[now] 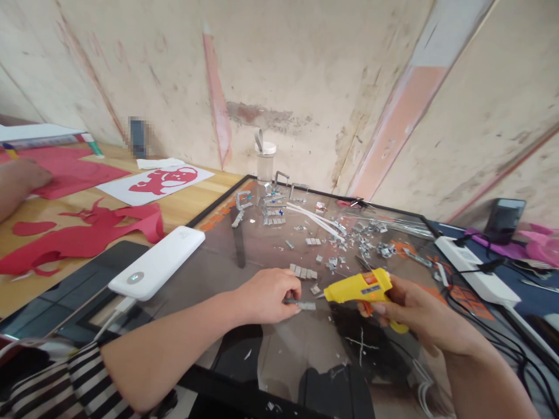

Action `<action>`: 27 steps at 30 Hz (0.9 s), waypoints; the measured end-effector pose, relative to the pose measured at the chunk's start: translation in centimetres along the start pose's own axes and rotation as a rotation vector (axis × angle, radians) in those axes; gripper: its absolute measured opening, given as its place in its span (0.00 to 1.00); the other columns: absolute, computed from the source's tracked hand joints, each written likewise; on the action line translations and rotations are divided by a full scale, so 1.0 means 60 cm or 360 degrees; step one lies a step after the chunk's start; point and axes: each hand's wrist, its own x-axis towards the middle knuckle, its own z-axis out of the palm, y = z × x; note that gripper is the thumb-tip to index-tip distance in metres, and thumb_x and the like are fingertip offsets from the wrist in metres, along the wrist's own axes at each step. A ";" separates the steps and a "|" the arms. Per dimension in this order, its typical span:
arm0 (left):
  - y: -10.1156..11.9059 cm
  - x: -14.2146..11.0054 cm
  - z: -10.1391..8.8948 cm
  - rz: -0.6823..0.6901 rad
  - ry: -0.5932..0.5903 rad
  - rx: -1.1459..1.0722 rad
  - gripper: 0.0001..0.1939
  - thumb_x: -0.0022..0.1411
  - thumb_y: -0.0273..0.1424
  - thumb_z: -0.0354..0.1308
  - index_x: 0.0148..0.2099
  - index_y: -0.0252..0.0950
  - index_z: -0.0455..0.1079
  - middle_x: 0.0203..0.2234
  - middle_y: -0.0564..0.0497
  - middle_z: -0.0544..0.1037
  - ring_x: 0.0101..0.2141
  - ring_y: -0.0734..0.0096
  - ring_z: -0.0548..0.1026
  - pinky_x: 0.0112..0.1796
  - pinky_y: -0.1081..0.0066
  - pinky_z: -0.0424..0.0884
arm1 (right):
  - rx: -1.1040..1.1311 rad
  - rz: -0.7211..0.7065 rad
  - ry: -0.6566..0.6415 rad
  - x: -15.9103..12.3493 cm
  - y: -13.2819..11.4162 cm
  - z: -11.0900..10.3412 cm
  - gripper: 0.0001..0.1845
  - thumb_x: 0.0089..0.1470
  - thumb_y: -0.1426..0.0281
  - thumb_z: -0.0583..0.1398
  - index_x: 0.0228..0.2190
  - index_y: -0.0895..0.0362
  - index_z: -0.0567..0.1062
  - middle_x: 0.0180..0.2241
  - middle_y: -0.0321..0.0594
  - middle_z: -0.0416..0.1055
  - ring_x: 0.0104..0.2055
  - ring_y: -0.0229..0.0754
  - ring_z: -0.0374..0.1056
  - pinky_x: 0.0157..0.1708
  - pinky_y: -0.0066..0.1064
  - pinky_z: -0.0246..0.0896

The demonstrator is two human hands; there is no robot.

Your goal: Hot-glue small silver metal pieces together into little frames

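Step in hand: judging by the pose, lining up the glue gun point(358, 288) with a small grey strip point(308, 305); the nozzle is just beside the strip's free end, between one and two o'clock from it, and whether they touch cannot be made out.
Next move: seems to call for a steady strip, a small shift of the nozzle onto its surface and a light squeeze of the trigger, with the fingertips clear of hot glue.
Left hand point(271, 295): thumb and forefinger drawn together in a pinch, grasping the strip's near end; the rest of the fingers curl in, low over the glass-topped counter point(218, 273).
Right hand point(408, 305): wrapped round the gun's handle, fingers by the orange trigger; whether it is pressed, I cannot tell.
Grey strip: at three o'clock from the left hand, its free end poking out beyond the pinch.
Loose tile point(315, 289): just beside the nozzle, on its nine-to-ten o'clock side.
Row of grey tiles point(303, 272): at two o'clock from the left hand, lying on the counter.
White sticks point(317, 220): farther off, at one o'clock.
Power bank point(157, 265): nine o'clock, beyond the left forearm.
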 end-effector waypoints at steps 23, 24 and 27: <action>-0.002 0.000 0.000 0.0002 0.0008 -0.0025 0.05 0.51 0.31 0.56 0.32 0.37 0.69 0.29 0.53 0.72 0.28 0.73 0.69 0.30 0.74 0.62 | -0.1272 0.0981 0.0991 0.001 0.089 -0.134 0.28 0.53 0.53 0.47 0.33 0.62 0.76 0.29 0.57 0.74 0.35 0.56 0.71 0.32 0.37 0.59; -0.002 0.000 -0.001 -0.0002 0.0007 -0.0027 0.05 0.51 0.31 0.56 0.32 0.37 0.69 0.29 0.53 0.72 0.28 0.73 0.69 0.30 0.74 0.62 | -0.1307 0.0994 0.0977 0.000 0.092 -0.135 0.29 0.53 0.54 0.47 0.35 0.63 0.76 0.32 0.59 0.74 0.37 0.58 0.71 0.33 0.38 0.59; -0.003 0.000 -0.001 -0.0002 0.0004 -0.0040 0.05 0.51 0.31 0.56 0.33 0.37 0.70 0.29 0.53 0.72 0.28 0.73 0.69 0.30 0.74 0.62 | -0.1336 0.1009 0.0927 -0.004 0.103 -0.137 0.30 0.54 0.55 0.46 0.38 0.63 0.77 0.36 0.61 0.74 0.40 0.60 0.70 0.34 0.40 0.59</action>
